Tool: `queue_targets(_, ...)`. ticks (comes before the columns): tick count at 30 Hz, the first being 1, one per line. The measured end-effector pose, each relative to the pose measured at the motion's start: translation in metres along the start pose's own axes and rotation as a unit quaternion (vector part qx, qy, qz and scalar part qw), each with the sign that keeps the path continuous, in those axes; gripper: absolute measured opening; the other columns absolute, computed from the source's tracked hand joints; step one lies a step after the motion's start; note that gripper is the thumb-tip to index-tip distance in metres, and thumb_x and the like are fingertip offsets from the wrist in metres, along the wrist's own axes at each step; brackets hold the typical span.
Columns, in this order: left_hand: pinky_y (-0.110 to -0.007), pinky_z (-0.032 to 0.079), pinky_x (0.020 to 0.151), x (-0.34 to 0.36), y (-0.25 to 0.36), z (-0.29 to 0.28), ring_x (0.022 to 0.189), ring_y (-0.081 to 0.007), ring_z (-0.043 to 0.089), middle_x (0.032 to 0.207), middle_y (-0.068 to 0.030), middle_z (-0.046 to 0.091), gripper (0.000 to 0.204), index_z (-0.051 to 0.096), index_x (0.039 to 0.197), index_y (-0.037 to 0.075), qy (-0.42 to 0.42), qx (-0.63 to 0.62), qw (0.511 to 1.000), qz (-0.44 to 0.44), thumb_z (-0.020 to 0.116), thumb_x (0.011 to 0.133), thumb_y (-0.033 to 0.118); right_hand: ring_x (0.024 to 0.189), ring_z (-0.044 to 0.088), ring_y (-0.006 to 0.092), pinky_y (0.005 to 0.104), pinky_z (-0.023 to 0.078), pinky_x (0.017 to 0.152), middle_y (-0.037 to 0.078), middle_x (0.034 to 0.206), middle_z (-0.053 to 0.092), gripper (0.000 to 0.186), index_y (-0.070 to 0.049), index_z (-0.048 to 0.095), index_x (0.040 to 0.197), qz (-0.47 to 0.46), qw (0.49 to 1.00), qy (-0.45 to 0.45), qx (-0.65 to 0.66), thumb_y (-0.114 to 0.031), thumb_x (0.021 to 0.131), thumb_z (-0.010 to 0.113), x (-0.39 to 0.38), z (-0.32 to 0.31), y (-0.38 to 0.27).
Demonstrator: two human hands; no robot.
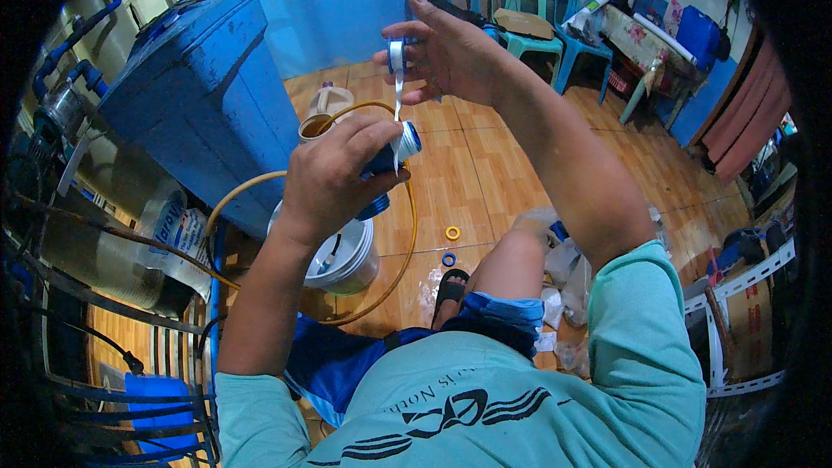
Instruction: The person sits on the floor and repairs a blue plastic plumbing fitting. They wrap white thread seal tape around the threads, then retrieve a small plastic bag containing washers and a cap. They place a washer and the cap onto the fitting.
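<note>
My left hand (328, 172) grips a blue plastic pipe fitting (379, 162) whose threaded end is wrapped in white thread seal tape (409, 142). From that end a narrow strip of the tape runs up to a small tape spool (397, 55) with a blue rim. The spool sits at the fingers of my right hand (459, 50), raised above the left, its thumb up and the other fingers partly spread. Part of the fitting is hidden behind my left hand, its lower blue end showing just under the fingers.
Beneath my left arm stands a white bucket (354, 262), with a yellow-brown hose (411, 234) looping around it. A yellow ring (452, 232) and a blue ring (448, 258) lie on the tiled floor. A large blue cabinet (204, 78) is at left; plastic chairs (520, 4) stand at the back.
</note>
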State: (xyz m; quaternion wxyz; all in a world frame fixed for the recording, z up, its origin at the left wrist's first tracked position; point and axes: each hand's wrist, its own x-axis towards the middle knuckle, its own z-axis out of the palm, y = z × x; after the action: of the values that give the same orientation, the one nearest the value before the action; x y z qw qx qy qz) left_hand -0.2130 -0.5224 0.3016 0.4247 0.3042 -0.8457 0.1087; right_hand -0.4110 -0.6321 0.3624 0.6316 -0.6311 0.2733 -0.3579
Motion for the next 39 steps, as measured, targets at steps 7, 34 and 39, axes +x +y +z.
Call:
queue_targets(7,-0.037,0.057,0.080,-0.005,0.000,0.001,0.097,-0.0297,0.069,0.109,-0.0121,0.069,0.059,0.062,0.113,0.011,-0.015,-0.018,0.999,-0.028,0.088,0.060,0.009,0.100,0.059,0.0317,0.0434,0.053,0.080,0.017,0.114,0.060,0.083,-0.002,0.044,0.134,0.039,0.998,0.039,-0.013,-0.072,0.090,0.043,0.008,-0.021,0.027)
queue_targets(34,-0.035,0.055,0.069,-0.020,-0.026,0.031,0.081,-0.0260,0.070,0.095,-0.0119,0.070,0.048,0.063,0.111,0.013,-0.056,-0.106,0.987,-0.110,0.086,0.069,0.021,0.061,0.057,0.0098,0.0214,0.046,0.053,0.007,0.086,0.065,0.040,-0.004,0.060,0.123,-0.193,0.975,-0.009,-0.113,-0.030,0.092,0.060,-0.022,0.030,-0.002)
queue_targets(39,-0.033,0.055,0.071,-0.017,-0.021,0.021,0.085,-0.0206,0.069,0.102,-0.0116,0.070,0.050,0.058,0.113,0.009,-0.044,-0.132,0.988,-0.062,0.086,0.071,0.015,0.064,0.059,0.0123,0.0307,0.048,0.057,0.004,0.076,0.060,0.036,-0.006,0.059,0.106,-0.104,0.977,-0.030,-0.185,-0.038,0.098,0.046,0.013,-0.027,0.111)
